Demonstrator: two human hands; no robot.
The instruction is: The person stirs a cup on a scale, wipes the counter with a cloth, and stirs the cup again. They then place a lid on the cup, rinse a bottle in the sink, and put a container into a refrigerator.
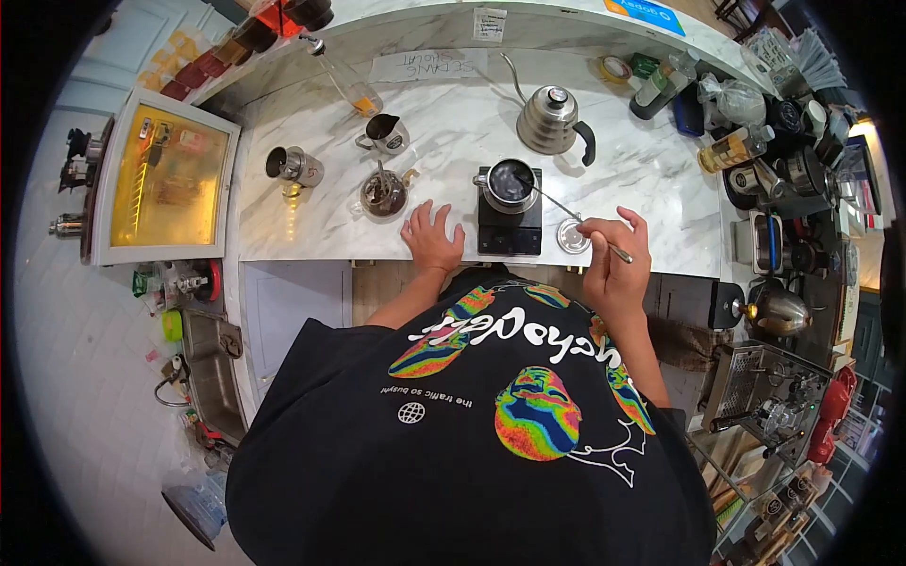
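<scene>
My right hand (618, 259) pinches the handle end of a long metal spoon (559, 206). The spoon's far end dips into a round metal cup (511, 183) with dark liquid in it. Under the cup is a black digital scale (510, 238). A small round metal lid (572, 236) lies beside the scale, near my right fingers. Palm down on the counter, my left hand (432, 238) has its fingers apart and holds nothing. Just past its fingertips stands a small glass pot (383, 196) with dark contents and a spoon in it.
A gooseneck kettle (547, 121) stands behind the scale. Farther left are a steel pitcher (385, 134), a metal canister (294, 167) and a tall bottle (351, 87) lying at an angle in view. Bottles (664, 85) and utensils crowd the right side. The marble counter (444, 113) ends at my body.
</scene>
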